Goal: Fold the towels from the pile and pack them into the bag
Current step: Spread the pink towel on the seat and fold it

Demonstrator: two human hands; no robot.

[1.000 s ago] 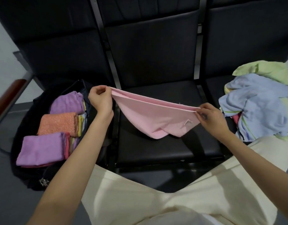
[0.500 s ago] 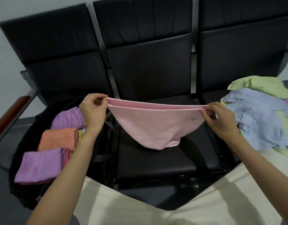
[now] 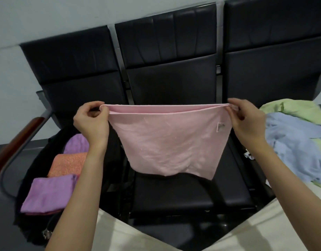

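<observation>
A pink towel point(image 3: 171, 142) hangs in the air above the middle seat point(image 3: 183, 194) of a row of black chairs, doubled over so that two layers run side by side along its straight, taut top edge. Its lower part sags to an uneven hem clear of the seat cushion, and a small white label shows near its right side. The left hand point(image 3: 91, 120) pinches the towel's left top corner between thumb and curled fingers; the right hand point(image 3: 245, 120) pinches the right top corner the same way, so both hands are closed on the cloth. Left of the middle seat, a black bag point(image 3: 38, 178) lies open on the neighbouring chair, holding folded towels: a purple one point(image 3: 47, 192) nearest the person, an orange one point(image 3: 67, 164) behind it and another purple one point(image 3: 75, 144) farther back. The left forearm crosses in front of the bag's right side and hides part of it. Right of the middle seat lies a loose pile of towels point(image 3: 293, 145), light blue over pale green. A wooden armrest point(image 3: 16, 142) stands left of the bag.
</observation>
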